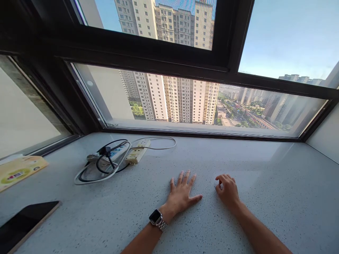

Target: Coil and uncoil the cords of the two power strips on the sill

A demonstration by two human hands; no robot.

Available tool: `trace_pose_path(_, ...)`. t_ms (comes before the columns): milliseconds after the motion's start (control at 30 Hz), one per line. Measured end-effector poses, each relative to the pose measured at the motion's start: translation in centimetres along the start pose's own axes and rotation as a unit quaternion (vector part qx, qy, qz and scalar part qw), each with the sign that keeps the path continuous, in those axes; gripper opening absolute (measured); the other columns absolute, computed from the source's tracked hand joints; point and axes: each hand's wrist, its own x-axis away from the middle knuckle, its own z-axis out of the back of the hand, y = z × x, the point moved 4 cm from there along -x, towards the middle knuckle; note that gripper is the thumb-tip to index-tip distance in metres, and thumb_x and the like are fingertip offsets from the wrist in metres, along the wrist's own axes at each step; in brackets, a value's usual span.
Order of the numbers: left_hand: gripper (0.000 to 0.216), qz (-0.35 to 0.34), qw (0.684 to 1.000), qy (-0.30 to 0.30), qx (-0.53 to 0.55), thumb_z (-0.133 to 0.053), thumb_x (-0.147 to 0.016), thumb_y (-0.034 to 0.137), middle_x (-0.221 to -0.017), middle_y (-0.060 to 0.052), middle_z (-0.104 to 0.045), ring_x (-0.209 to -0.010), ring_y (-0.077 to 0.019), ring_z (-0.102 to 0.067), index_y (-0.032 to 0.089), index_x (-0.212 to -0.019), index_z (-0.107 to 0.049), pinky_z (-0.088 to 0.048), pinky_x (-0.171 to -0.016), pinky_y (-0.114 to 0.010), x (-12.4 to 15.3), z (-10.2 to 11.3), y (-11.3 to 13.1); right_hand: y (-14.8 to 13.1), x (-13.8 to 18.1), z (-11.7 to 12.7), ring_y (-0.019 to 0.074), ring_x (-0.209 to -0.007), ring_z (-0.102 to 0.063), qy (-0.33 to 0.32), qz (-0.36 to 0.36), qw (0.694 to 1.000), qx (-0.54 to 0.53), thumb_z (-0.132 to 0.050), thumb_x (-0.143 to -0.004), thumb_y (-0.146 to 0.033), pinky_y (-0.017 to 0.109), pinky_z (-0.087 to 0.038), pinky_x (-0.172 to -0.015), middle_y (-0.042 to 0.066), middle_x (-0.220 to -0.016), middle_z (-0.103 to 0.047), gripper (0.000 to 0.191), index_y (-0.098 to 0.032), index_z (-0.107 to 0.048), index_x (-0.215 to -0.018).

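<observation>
My left hand point(180, 193) rests with its fingers spread on the speckled white windowsill point(127, 218), and nothing is in it. A wristwatch point(156, 217) with a dark square face and a metal band sits on that wrist. To its right, my right hand point(227, 189) is loosely curled over the same surface. Its thumb and index fingertips come near each other, and no object shows between them. The two hands are a short way apart.
Two power strips, a blue-white one point(118, 151) and a cream one point(137, 152), lie among tangled cables point(99, 180). A phone point(26, 222) and a yellow tissue pack point(22, 171) are at the left. A dark window frame point(159, 58) borders the sill's back.
</observation>
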Motion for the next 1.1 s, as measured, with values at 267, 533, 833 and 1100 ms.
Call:
trace_pose_path(267,0.095,-0.002,1.0,0.004,-0.001,-0.036,-0.077,0.078,-0.16,-0.009,-0.003,-0.145,-0.0375,0.003,0.023,-0.152,-0.017,0.002,-0.11,-0.066,-0.22,-0.27,-0.17,-0.28,-0.08,0.26,0.0184,-0.073,-0.061,-0.013,-0.009,1.0,0.012,-0.052,-0.075,-0.007,0.034,-0.045,-0.074,0.003,-0.074,-0.064,0.019,-0.019,-0.064,-0.083)
trace_pose_path(533,0.096,-0.005,1.0,0.008,0.006,-0.036,-0.076,0.079,-0.16,-0.009,-0.004,-0.145,-0.039,0.002,0.022,-0.152,-0.018,0.002,-0.109,-0.067,-0.13,-0.27,-0.18,-0.28,-0.01,0.39,0.0183,-0.074,-0.061,0.008,0.002,1.0,0.014,-0.05,-0.076,-0.008,0.034,-0.043,-0.074,0.003,-0.074,-0.064,0.019,-0.02,-0.063,-0.082)
trace_pose_path(833,0.098,-0.001,1.0,0.0,-0.002,-0.033,-0.076,0.081,-0.16,-0.009,-0.002,-0.145,-0.0382,0.003,0.023,-0.152,-0.016,0.002,-0.11,-0.066,-0.07,-0.15,-0.09,-0.36,-0.03,0.42,0.0182,-0.074,-0.06,-0.008,-0.008,1.0,0.012,-0.05,-0.077,-0.008,0.035,-0.043,-0.076,0.003,-0.075,-0.065,0.019,-0.02,-0.064,-0.081)
trace_pose_path(1100,0.097,-0.005,1.0,0.004,0.002,-0.035,-0.076,0.08,-0.16,-0.01,-0.003,-0.145,-0.0389,0.004,0.023,-0.152,-0.016,0.002,-0.109,-0.067,-0.22,-0.29,-0.22,-0.21,-0.01,0.38,0.0183,-0.076,-0.06,0.014,0.005,1.0,0.01,-0.048,-0.078,-0.009,0.033,-0.042,-0.074,0.004,-0.077,-0.066,0.019,-0.02,-0.064,-0.083)
